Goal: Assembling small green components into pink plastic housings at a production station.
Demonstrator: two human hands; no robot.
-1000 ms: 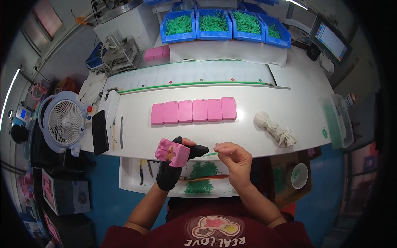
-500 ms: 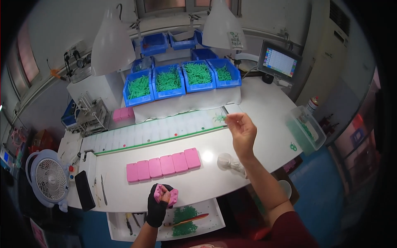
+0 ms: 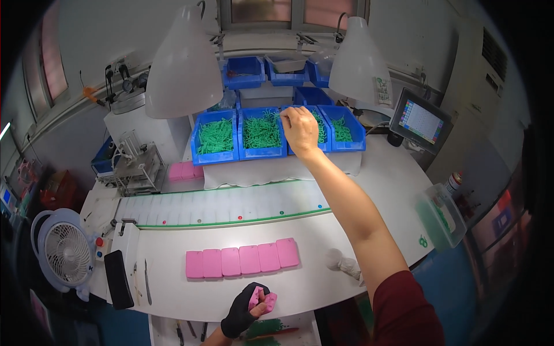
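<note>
I am pinching light, tangly green clips (image 3: pixel 262 130) in my right hand (image 3: pixel 298 128) at the bin (image 3: pixel 262 151), my gloved left hand (image 3: pixel 249 309) gripping a rigid pink case (image 3: pixel 264 299) by its edges.

Factory assembly station: blue parts bins (image 3: pixel 262 134), conveyor belt (image 3: pixel 231 207), work lamps (image 3: pixel 183 66).

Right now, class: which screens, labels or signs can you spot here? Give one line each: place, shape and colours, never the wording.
Monitor: right rear of the bench, tilted dark-framed rectangle, screen lit with a grid of small coloured tiles.
Label: on the right lamp shade, small pale rectangle with dark and green print.
Small screen: far left edge, bluish glow, mostly cut off.
Right hand reaches over the blue bins, near none of these.
</note>
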